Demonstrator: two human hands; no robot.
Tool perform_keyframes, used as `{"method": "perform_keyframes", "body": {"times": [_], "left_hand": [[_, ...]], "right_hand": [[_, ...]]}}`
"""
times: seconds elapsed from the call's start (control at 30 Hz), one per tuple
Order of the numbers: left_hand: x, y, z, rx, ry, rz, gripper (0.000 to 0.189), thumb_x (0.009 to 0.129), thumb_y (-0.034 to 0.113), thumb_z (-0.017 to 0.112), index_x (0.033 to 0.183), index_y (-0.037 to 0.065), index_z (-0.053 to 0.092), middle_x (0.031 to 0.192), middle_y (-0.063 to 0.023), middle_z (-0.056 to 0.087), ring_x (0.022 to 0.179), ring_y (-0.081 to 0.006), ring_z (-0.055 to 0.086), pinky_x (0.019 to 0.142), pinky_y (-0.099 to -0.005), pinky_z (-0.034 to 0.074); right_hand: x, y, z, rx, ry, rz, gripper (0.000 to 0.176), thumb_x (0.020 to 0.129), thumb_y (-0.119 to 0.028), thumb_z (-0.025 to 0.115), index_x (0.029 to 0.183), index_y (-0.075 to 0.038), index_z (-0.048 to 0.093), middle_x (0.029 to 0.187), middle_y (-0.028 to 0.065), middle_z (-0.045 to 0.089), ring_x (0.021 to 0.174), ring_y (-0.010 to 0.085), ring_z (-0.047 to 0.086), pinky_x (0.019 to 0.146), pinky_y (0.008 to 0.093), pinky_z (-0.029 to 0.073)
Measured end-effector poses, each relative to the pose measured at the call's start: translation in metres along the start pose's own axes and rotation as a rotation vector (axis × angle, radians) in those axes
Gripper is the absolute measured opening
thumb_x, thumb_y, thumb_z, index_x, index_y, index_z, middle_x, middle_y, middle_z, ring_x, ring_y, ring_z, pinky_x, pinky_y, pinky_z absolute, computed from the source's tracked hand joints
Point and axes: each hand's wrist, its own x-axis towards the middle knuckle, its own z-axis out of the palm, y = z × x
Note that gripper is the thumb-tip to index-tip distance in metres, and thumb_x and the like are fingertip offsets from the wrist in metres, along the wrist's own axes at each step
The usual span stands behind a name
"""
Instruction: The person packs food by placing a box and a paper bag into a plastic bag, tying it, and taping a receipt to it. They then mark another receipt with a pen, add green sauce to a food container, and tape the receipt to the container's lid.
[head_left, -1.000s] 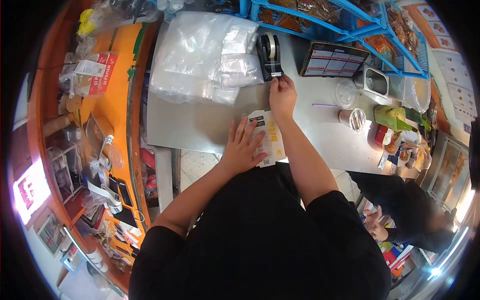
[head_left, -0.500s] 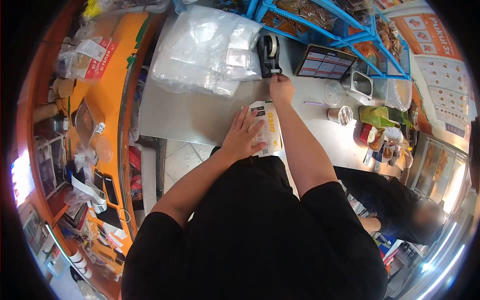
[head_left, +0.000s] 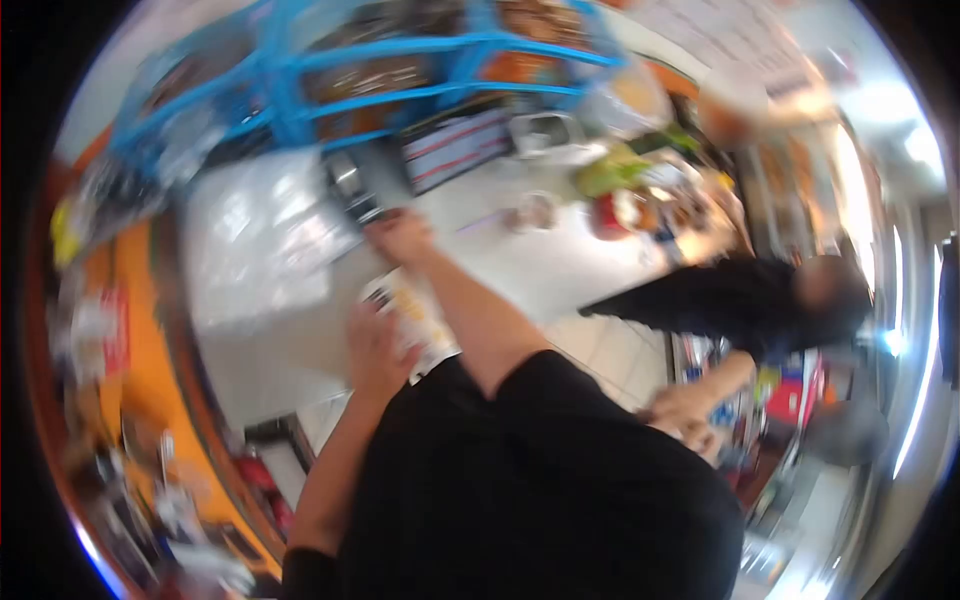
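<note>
Paper packet [head_left: 424, 318] under spread left hand [head_left: 380, 347], right grip [head_left: 399, 236] clenched at tape dispenser [head_left: 351, 186]

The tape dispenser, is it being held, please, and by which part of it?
The right hand is at the tape dispenser's near end; blur hides any grip.

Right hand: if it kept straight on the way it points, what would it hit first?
Likely the tape dispenser: its near end sits right at the right hand's fingertips. Blur hides whether they already touch.
</note>
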Motion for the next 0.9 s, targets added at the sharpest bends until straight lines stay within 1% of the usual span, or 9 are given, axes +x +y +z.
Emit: {"method": "perform_keyframes", "body": {"times": [0.03, 0.07, 0.1, 0.17, 0.33, 0.4, 0.53, 0.7, 0.9], "left_hand": [[0.001, 0.004, -0.004, 0.023, -0.089, -0.042, 0.082, 0.095, 0.048, 0.072, 0.160, 0.011, 0.039, 0.167, -0.0273, 0.031, 0.152, -0.0578, 0.027, 0.120, -0.0697, 0.029], [0.007, 0.011, -0.011, -0.004, -0.090, -0.025, 0.077, 0.098, 0.049, 0.070, 0.158, 0.009, 0.042, 0.167, -0.0270, 0.030, 0.153, -0.0589, 0.025, 0.120, -0.0693, 0.030], [0.007, 0.016, -0.009, 0.004, -0.120, -0.025, 0.077, 0.098, 0.049, 0.069, 0.157, 0.008, 0.042, 0.167, -0.0277, 0.030, 0.153, -0.0597, 0.024, 0.120, -0.0696, 0.029], [0.013, 0.011, -0.008, -0.002, -0.138, 0.002, 0.076, 0.098, 0.045, 0.070, 0.156, 0.006, 0.042, 0.166, -0.0302, 0.028, 0.153, -0.0609, 0.021, 0.121, -0.0701, 0.027], [0.013, 0.012, -0.013, -0.003, -0.203, 0.049, 0.075, 0.099, 0.037, 0.069, 0.157, 0.002, 0.036, 0.166, -0.0324, 0.021, 0.155, -0.0619, 0.013, 0.123, -0.0711, 0.021], [0.013, 0.011, -0.012, -0.009, -0.231, 0.039, 0.077, 0.101, 0.041, 0.065, 0.159, 0.003, 0.032, 0.168, -0.0313, 0.017, 0.155, -0.0621, 0.009, 0.122, -0.0734, 0.018], [0.011, 0.006, -0.008, 0.015, -0.213, 0.070, 0.076, 0.103, 0.045, 0.060, 0.159, 0.002, 0.032, 0.168, -0.0308, 0.018, 0.155, -0.0620, 0.009, 0.121, -0.0747, 0.018], [0.011, 0.003, -0.006, 0.057, -0.231, 0.072, 0.079, 0.105, 0.054, 0.057, 0.162, 0.006, 0.028, 0.169, -0.0294, 0.016, 0.156, -0.0604, 0.009, 0.121, -0.0739, 0.021], [0.012, 0.005, -0.005, 0.044, -0.218, 0.085, 0.080, 0.105, 0.053, 0.058, 0.162, 0.006, 0.028, 0.169, -0.0291, 0.015, 0.156, -0.0595, 0.008, 0.120, -0.0742, 0.021]], "right_hand": [[0.012, 0.003, 0.007, 0.146, -0.019, 0.144, 0.056, 0.086, -0.064, 0.070, 0.111, -0.015, 0.083, 0.142, 0.0057, 0.065, 0.142, 0.0321, 0.045, 0.117, 0.0507, 0.034], [-0.004, -0.011, -0.013, 0.158, -0.024, 0.160, 0.052, 0.087, -0.060, 0.071, 0.110, -0.016, 0.083, 0.140, 0.0048, 0.063, 0.136, 0.0327, 0.047, 0.115, 0.0523, 0.035], [0.001, 0.002, -0.004, 0.206, -0.013, 0.088, 0.044, 0.087, -0.058, 0.074, 0.106, -0.019, 0.084, 0.140, 0.0053, 0.062, 0.136, 0.0344, 0.045, 0.113, 0.0543, 0.035], [0.018, 0.007, 0.015, 0.157, 0.077, 0.145, 0.037, 0.085, -0.055, 0.077, 0.102, -0.023, 0.085, 0.140, 0.0054, 0.060, 0.135, 0.0358, 0.045, 0.111, 0.0563, 0.035], [0.005, 0.002, -0.006, 0.230, -0.037, 0.092, 0.032, 0.084, -0.049, 0.078, 0.099, -0.021, 0.085, 0.137, 0.0057, 0.061, 0.135, 0.0353, 0.045, 0.106, 0.0609, 0.037], [0.006, 0.005, 0.013, 0.198, 0.176, 0.020, 0.028, 0.088, -0.042, 0.075, 0.096, -0.017, 0.084, 0.128, 0.0066, 0.065, 0.130, 0.0337, 0.050, 0.105, 0.0597, 0.038], [-0.008, 0.007, 0.018, 0.154, 0.322, -0.086, 0.022, 0.092, -0.033, 0.071, 0.089, -0.014, 0.082, 0.112, 0.0066, 0.069, 0.117, 0.0319, 0.058, 0.102, 0.0555, 0.040], [-0.010, -0.003, 0.029, 0.116, 0.365, -0.075, 0.018, 0.090, -0.030, 0.070, 0.087, -0.016, 0.081, 0.113, 0.0042, 0.068, 0.113, 0.0265, 0.061, 0.098, 0.0510, 0.038], [-0.009, -0.008, 0.031, 0.270, 0.345, 0.061, 0.020, 0.091, -0.031, 0.069, 0.088, -0.016, 0.082, 0.115, 0.0044, 0.069, 0.115, 0.0263, 0.060, 0.101, 0.0487, 0.037]]}}
